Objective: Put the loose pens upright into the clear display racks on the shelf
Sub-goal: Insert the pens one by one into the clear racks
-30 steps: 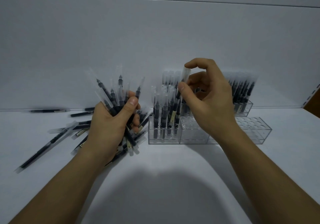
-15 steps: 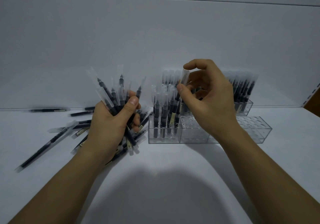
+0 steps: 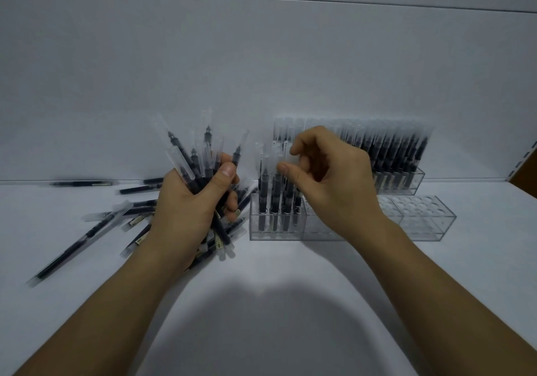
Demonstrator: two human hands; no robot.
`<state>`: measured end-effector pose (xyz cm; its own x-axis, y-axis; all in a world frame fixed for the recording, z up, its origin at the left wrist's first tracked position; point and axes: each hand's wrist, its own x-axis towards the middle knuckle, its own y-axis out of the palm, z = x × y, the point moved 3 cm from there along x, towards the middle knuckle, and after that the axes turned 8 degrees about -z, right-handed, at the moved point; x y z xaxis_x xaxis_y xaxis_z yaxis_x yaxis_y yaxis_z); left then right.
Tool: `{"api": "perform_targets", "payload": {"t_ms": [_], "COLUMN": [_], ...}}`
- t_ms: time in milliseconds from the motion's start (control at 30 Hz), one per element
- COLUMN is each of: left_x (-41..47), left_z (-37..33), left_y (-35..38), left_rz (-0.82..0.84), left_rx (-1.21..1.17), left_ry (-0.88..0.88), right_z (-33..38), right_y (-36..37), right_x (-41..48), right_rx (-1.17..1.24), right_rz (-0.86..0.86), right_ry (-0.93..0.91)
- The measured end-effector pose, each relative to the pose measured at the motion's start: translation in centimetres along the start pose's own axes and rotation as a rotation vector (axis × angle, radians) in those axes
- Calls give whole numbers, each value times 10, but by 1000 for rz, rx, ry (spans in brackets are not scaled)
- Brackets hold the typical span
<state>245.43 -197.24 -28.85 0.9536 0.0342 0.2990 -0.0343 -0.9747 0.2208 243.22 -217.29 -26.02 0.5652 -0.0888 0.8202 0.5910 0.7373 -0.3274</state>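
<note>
Where racked, pens (image 3: 276, 189) dark-barrelled, clear-capped, upright.

The right hand (image 3: 334, 183) has dropped lower over the front rack (image 3: 276, 224); the pen it pinched now stands among those beneath its fingertips.

Looks like a shop, prob. a stationery store or its stock area. White metal shelf (image 3: 290, 303) w/ plain white back panel (image 3: 261, 70); at far right edge a slotted upright (image 3: 524, 159), the kind retail shelving has. On the shelf stand clear display racks (image 3: 418, 218) w/ round holes, and many identical pens: one rack (image 3: 398, 183) at the back is full of them, a loose pile (image 3: 130, 215) lies on the left. So much same merchandise fits a sales display.
</note>
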Motion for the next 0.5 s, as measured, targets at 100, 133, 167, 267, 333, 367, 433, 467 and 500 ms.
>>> {"api": "perform_targets", "payload": {"t_ms": [100,133,167,267,333,367,433,467,500], "left_x": [0,0,0,-2,-4,-5,-7,-8,-9], "left_z": [0,0,0,-2,-5,-6,-8,-9,-9], "left_y": [0,-1,0,1,3,4,5,5,6], "left_rz": [6,9,13,31,56,72,107,127,152], "left_rx": [8,6,3,-7,-11,-11,-4,3,12], "left_ry": [-4,-6,-8,-3,4,8,22,31,38], "right_z": [-1,0,0,3,6,7,11,13,14], "right_y": [-1,-1,-1,0,0,0,2,4,6], "right_x": [0,0,0,-1,-2,-3,-6,-6,-7], "right_rx": [29,30,31,35,48,80,223,323,418], "right_rz": [-19,-19,-17,-31,-52,-52,-19,8,35], "right_ry": [47,47,44,17,-6,1,71,130,188]}}
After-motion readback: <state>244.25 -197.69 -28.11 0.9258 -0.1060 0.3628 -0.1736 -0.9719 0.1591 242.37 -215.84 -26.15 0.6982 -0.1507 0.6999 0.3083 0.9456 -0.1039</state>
